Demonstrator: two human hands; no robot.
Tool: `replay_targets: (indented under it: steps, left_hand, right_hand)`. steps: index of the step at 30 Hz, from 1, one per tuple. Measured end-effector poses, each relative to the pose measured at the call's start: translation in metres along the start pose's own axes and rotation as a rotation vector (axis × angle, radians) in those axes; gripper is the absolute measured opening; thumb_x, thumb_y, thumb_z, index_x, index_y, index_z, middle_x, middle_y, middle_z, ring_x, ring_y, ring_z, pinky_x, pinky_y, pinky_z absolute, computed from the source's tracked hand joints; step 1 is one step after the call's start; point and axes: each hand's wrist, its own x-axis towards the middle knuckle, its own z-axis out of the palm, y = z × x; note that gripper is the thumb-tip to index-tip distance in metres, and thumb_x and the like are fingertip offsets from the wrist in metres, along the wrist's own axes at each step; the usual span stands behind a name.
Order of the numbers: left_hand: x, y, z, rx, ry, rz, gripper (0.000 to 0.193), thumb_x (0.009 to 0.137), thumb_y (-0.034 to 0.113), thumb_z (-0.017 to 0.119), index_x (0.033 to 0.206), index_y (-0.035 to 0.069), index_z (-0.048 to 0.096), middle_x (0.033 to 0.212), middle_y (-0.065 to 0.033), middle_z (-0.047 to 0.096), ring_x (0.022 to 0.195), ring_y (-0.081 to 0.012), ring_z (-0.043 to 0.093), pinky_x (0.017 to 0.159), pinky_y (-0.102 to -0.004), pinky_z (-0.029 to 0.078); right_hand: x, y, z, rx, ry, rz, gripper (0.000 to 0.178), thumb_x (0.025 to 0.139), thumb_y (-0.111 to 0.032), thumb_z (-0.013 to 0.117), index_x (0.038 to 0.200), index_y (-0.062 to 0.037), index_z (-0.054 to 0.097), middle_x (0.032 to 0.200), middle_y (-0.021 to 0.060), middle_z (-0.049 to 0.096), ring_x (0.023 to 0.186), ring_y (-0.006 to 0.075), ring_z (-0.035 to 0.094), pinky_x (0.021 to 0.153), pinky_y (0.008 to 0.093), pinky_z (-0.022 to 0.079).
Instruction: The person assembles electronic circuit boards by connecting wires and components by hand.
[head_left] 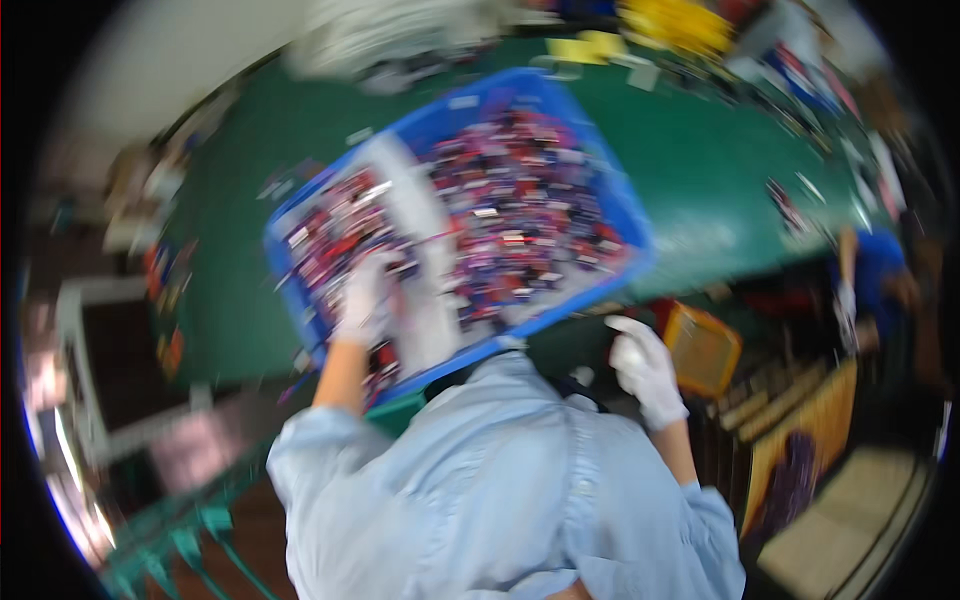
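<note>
A large blue tray sits tilted on the green table, filled with many small red, purple, white and dark pieces, too blurred to name. A pale strip runs across it and parts the pieces into two groups. My left hand, in a white glove, reaches down onto the left group of pieces; its fingers are smeared by motion, so any hold is hidden. Off the tray's lower right side is my right hand, also white-gloved, its fingers loosely bent and apart. Nothing shows in it.
The green table bends around the tray. White bundled material and yellow items lie along its far side. An orange-yellow frame and upright boards stand at the right, near another person in blue.
</note>
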Motion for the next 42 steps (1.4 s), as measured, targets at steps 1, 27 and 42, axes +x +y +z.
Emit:
replay_targets:
  steps: [1,27,42]
  left_hand:
    - [0.002,0.035,-0.002,0.122,0.024,0.088,0.051,0.069,-0.005,0.047,0.119,0.0,0.043,0.119,-0.0169,0.046,0.113,-0.0281,0.043,0.094,-0.0331,0.036]
    - [0.012,0.292,0.046,0.666,0.403,0.556,0.029,0.087,0.008,0.043,0.113,-0.004,0.05,0.112,-0.0169,0.054,0.103,-0.027,0.052,0.089,-0.0321,0.04]
    - [-0.03,0.42,0.178,0.374,-0.062,0.416,0.03,0.085,-0.002,0.04,0.114,-0.005,0.048,0.11,-0.0162,0.055,0.101,-0.0223,0.053,0.092,-0.031,0.037]
  right_hand:
    - [0.007,0.009,-0.003,-0.018,0.075,0.013,0.038,0.083,-0.012,0.055,0.115,0.0039,0.043,0.104,0.0097,0.054,0.093,0.014,0.053,0.079,0.0242,0.043]
    - [-0.308,0.378,-0.45,-0.569,1.658,0.671,0.028,0.082,-0.021,0.04,0.074,-0.002,0.059,0.074,0.0241,0.058,0.07,0.04,0.057,0.063,0.0473,0.046]
    - [-0.306,0.414,-0.533,-0.466,1.236,0.529,0.027,0.083,-0.013,0.034,0.092,-0.0081,0.059,0.084,0.0187,0.06,0.075,0.0305,0.059,0.068,0.037,0.046]
